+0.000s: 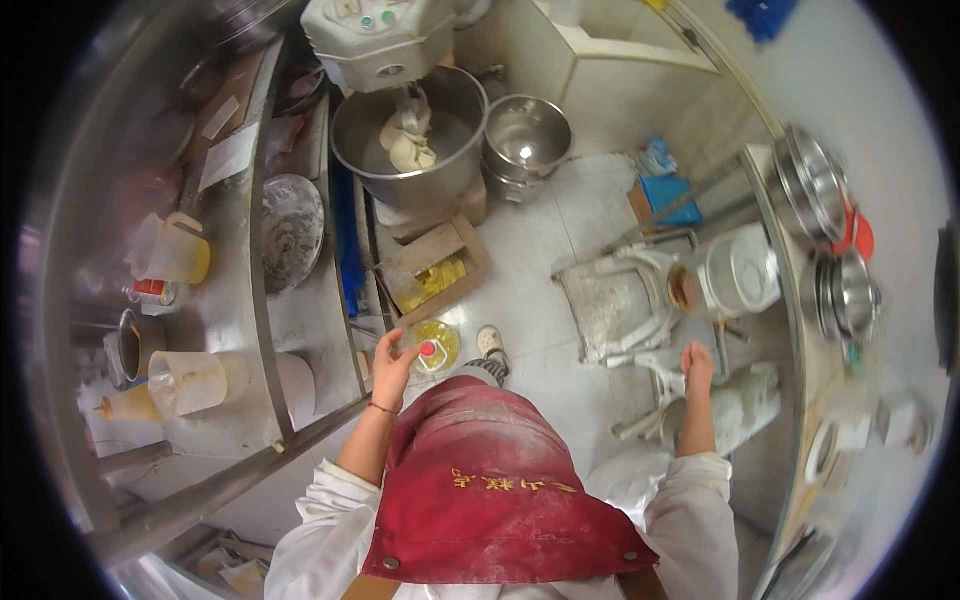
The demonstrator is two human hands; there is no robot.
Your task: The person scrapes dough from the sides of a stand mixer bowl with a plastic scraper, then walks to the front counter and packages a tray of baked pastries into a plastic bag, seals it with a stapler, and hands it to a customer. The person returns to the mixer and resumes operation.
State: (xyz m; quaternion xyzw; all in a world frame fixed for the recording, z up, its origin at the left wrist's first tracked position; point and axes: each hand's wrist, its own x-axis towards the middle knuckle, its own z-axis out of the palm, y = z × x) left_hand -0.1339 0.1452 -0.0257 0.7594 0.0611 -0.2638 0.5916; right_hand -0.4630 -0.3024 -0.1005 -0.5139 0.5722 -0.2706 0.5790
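My left hand (394,367) is held out with thumb and fingers apart and nothing between them. In the picture its fingertips lie beside the red cap of a clear plastic jug (438,346) of yellow liquid on the floor; I see no grip on it. Out to the right, my right hand (698,365) hangs in the air with no object visible in it. Its fingers look curled but are partly hidden. Ahead stands a dough mixer (382,45), its steel bowl (352,161) holding pale dough (409,146) around the hook.
Left, a steel shelf (262,330) bears plastic jugs (187,384) and a floury bowl (292,232). A cardboard box (469,247) and a steel pot (529,131) stand near the mixer. At right are a floury plastic stool (619,304), a white bucket (742,270) and steel bowls (814,184).
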